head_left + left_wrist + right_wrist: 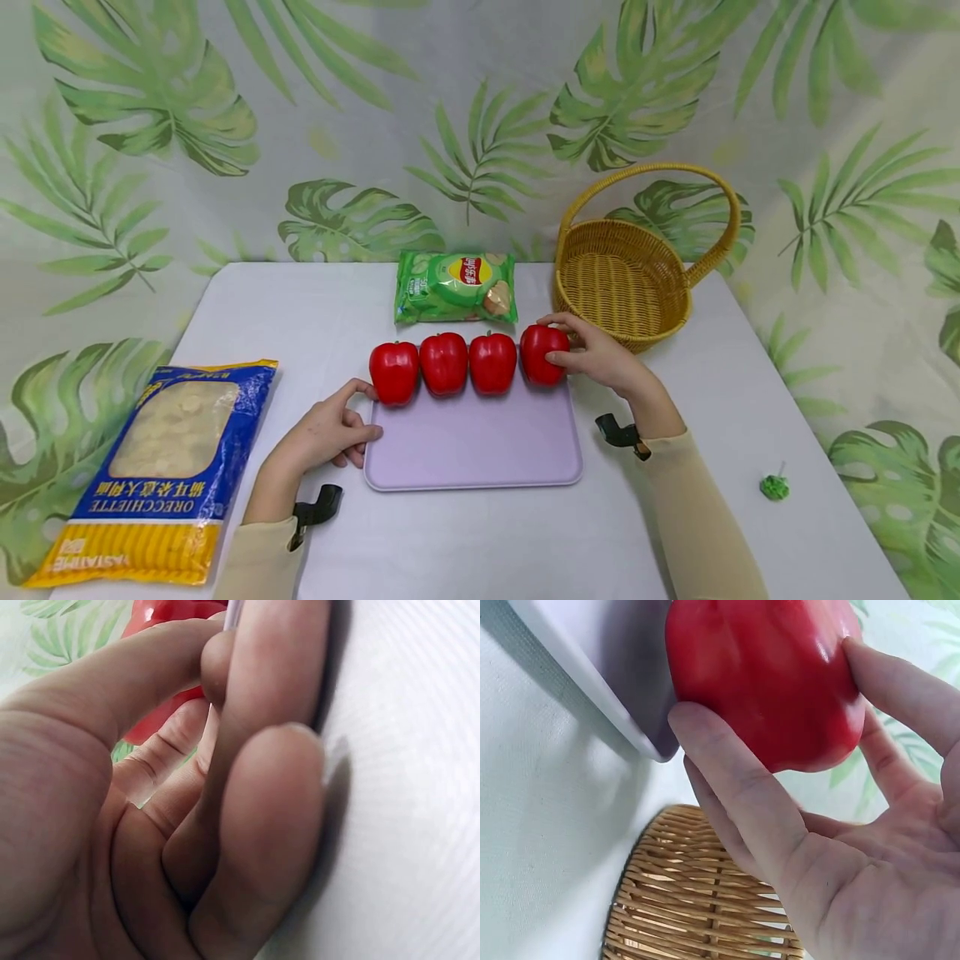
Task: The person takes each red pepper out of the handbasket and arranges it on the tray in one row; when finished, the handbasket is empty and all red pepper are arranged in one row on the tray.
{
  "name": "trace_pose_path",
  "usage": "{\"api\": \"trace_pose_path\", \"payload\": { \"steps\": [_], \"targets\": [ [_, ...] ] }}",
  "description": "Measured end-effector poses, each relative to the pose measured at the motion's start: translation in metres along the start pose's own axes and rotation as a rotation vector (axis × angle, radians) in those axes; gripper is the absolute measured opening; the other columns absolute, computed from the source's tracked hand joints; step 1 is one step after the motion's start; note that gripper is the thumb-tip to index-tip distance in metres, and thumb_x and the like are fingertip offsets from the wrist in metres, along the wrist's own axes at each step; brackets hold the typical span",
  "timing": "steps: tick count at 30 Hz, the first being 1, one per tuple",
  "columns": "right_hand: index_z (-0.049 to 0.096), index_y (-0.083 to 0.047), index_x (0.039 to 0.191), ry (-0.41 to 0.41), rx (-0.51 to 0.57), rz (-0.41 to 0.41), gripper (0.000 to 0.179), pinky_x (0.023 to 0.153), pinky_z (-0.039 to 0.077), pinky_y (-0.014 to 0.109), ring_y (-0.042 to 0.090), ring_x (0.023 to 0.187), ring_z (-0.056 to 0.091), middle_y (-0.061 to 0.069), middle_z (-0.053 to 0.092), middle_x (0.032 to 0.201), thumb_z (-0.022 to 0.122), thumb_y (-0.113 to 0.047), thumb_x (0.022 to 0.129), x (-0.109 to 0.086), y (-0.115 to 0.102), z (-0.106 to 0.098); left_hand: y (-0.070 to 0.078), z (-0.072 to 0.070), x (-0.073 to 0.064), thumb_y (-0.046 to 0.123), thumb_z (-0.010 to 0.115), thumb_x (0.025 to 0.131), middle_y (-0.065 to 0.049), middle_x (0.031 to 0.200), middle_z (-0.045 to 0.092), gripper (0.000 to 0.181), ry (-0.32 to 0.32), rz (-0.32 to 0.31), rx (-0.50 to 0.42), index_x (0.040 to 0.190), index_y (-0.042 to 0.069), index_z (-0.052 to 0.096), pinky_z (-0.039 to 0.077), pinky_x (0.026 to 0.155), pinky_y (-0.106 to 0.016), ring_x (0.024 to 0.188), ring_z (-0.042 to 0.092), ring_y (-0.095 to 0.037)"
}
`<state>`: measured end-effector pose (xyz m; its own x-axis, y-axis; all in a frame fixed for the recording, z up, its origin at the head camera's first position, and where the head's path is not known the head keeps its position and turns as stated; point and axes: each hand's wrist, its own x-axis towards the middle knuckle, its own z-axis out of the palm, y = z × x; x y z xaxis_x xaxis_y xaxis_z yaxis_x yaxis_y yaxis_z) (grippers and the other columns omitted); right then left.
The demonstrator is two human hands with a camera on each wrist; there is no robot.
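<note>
Three red bell peppers [444, 364] stand side by side along the far edge of a pale purple tray [472, 446]. At the right end of that row, my right hand [600, 354] grips another red bell pepper [542, 354], with thumb and fingers spread around its sides. In the right wrist view this held pepper [765, 682] is close by the tray's corner [656, 750]. My left hand [330, 429] pinches the tray's left edge, its thumb at the rim and the other fingers curled low by the tabletop. The tray's edge [233, 613] shows only as a sliver in the left wrist view.
A green chip bag [456, 287] lies behind the peppers. Beyond my right hand stands a wicker basket [622, 283] with a tall handle. A large blue and yellow pasta bag [161, 467] lies at the left, and a small green object [774, 487] at the right.
</note>
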<state>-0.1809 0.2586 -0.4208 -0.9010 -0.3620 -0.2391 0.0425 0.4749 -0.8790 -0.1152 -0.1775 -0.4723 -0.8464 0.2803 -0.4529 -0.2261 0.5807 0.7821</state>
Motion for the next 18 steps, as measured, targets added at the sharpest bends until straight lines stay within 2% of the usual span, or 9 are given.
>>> {"api": "trace_pose_path", "payload": {
  "steps": [10, 18],
  "targets": [
    [0.051, -0.014, 0.151, -0.006, -0.056, 0.002, 0.053, 0.097, 0.062, 0.049, 0.046, 0.134, 0.055, 0.024, 0.050, 0.152, 0.070, -0.015, 0.102, 0.0018, 0.0048, 0.0029, -0.0007, 0.0006, -0.0004, 0.025, 0.078, 0.096, -0.006, 0.074, 0.071, 0.054, 0.000, -0.005, 0.005, 0.139, 0.019, 0.046, 0.055, 0.055, -0.031, 0.061, 0.070, -0.020],
    [0.052, -0.015, 0.151, -0.003, -0.055, 0.015, 0.054, 0.096, 0.063, 0.048, 0.044, 0.132, 0.058, 0.024, 0.051, 0.151, 0.070, -0.016, 0.101, 0.0033, 0.0077, 0.0041, 0.0000, -0.0001, -0.0003, 0.024, 0.078, 0.097, -0.005, 0.073, 0.071, 0.054, 0.006, 0.008, 0.017, 0.140, 0.018, 0.046, 0.056, 0.055, -0.033, 0.060, 0.070, -0.019]
  ]
}}
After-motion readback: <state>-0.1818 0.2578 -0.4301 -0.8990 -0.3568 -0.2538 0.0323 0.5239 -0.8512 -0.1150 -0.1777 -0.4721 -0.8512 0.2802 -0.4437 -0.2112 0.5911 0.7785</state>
